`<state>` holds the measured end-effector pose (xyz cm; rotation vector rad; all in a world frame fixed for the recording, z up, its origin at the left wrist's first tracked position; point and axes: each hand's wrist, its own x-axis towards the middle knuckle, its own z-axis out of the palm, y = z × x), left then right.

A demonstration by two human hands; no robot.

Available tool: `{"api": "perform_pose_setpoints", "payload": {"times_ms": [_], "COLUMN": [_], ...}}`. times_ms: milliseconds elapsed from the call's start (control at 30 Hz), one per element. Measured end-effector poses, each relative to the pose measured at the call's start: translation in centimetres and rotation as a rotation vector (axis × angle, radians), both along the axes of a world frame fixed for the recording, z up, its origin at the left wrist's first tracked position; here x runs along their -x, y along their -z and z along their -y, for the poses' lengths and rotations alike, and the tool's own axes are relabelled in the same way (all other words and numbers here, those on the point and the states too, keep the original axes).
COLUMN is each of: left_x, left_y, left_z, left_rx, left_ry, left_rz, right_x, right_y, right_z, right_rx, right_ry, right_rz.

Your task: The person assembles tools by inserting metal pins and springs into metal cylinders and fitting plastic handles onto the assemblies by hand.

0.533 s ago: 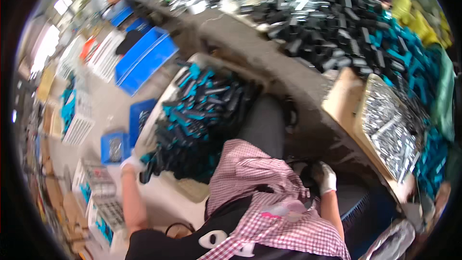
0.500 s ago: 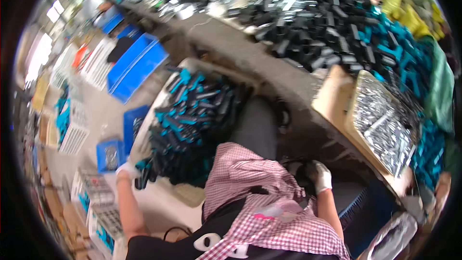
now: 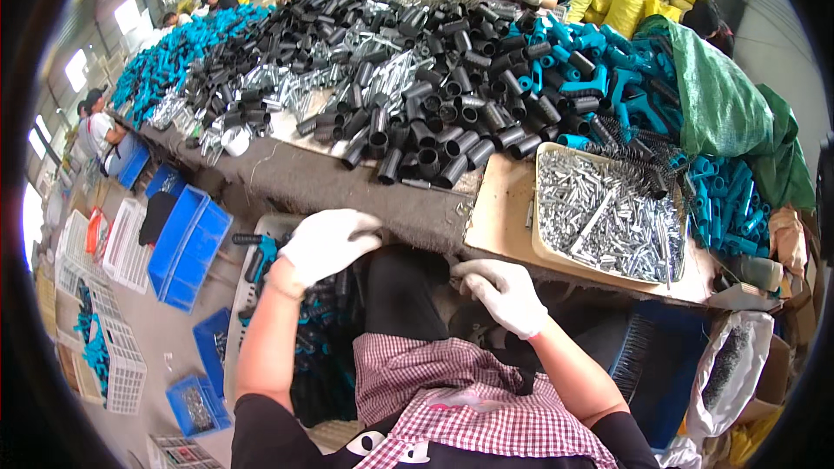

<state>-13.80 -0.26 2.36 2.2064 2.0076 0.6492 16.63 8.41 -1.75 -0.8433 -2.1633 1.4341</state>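
Both gloved hands have risen from beside the lap to the near edge of the table [image 3: 347, 187]. The left hand [image 3: 326, 243] curls loosely at that edge, just above a black-and-teal tool [image 3: 256, 252]; whether it grips anything cannot be told. The right hand [image 3: 504, 295], fingers bent, rests below the tray of silver metal pins [image 3: 608, 217]. Black tubes [image 3: 417, 122] cover the table beyond.

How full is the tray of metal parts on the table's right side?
Nearly full: silver metal pins cover the shallow tray almost to its rim.
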Motion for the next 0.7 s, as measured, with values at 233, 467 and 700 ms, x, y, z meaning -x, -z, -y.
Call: {"api": "perform_pose_setpoints", "payload": {"times_ms": [233,467,700], "left_x": [-3.0,-2.0,-0.8], "left_y": [-1.4,1.1,2.7], "left_z": [-10.6,-12.3,-13.2], "left_rx": [-0.292,-0.297,-0.305], "left_ry": [0.009,-0.092,-0.199], "left_rz": [-0.068,-0.109,-0.117], "right_x": [4.8,5.1,5.4], "right_y": [0.5,1.7,0.5], "right_z": [-5.1,-5.5,-5.2], "right_rx": [-0.317,-0.179,-0.287], "right_ry": [0.264,0.32,0.311], "right_rz": [-0.146,-0.131,-0.118]}}
